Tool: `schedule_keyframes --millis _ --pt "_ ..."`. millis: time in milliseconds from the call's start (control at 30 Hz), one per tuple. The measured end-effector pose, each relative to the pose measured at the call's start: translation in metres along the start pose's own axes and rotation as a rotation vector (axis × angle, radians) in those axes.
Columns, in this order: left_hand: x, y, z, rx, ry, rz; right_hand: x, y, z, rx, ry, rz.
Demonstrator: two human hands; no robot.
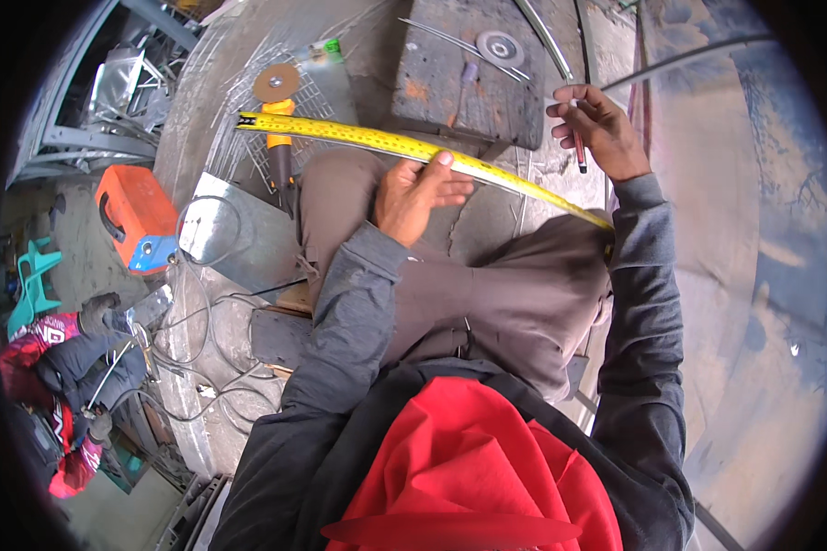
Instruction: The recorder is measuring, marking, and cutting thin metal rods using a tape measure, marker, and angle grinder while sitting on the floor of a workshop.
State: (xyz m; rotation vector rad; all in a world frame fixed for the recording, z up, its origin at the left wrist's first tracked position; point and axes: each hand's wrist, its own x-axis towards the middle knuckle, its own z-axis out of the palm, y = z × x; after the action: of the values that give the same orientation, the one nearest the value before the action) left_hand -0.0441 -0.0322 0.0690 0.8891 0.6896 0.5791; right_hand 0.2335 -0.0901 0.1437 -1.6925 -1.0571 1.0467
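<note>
A yellow tape measure blade [368, 138] stretches across in front of me above my knees, its hooked end at the far left. My left hand [418, 195] is closed on the blade near its middle, the thumb on top. The blade's other end runs down to my right thigh, where the sleeve partly hides the case. My right hand [606, 133] is raised at the far right, its fingers pinching a slim red and dark pen or pencil [579, 151]. A thin metal bar [544, 39] reaches down to these fingertips; whether they touch it I cannot tell.
A dark block [473, 96] ahead carries a grinding disc [500, 48] and thin rods [450, 41]. An angle grinder [279, 147] lies on wire mesh, left of my knees. Further left are a metal sheet [257, 234], an orange welding machine [138, 216], looped cables [193, 340] and a gloved co-worker [64, 376].
</note>
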Motion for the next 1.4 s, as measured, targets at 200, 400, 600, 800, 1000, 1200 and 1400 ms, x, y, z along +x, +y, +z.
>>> schedule_keyframes --millis 200,400,600,800,1000,1200,1400 --pt "0.000 0.003 0.001 0.057 0.043 0.005 -0.093 0.001 -0.006 0.450 0.218 0.015" --pt "0.003 -0.003 0.002 0.069 0.038 -0.008 -0.145 0.020 0.011 0.217 0.490 -0.164" --pt "0.003 -0.002 0.001 0.093 0.055 0.025 -0.163 0.033 0.014 0.232 0.536 -0.147" --pt "0.005 -0.003 0.002 0.094 0.047 0.008 -0.160 0.038 0.054 -0.045 0.441 -0.368" --pt "0.005 -0.003 0.000 0.110 0.045 0.009 -0.148 0.051 0.078 -0.427 0.368 -0.589" --pt "0.005 -0.003 0.000 0.128 0.043 0.014 -0.142 0.068 0.086 -0.461 0.468 -0.704" --pt "0.004 -0.003 0.000 0.126 0.043 0.013 -0.136 0.071 0.095 -0.447 0.527 -0.721"
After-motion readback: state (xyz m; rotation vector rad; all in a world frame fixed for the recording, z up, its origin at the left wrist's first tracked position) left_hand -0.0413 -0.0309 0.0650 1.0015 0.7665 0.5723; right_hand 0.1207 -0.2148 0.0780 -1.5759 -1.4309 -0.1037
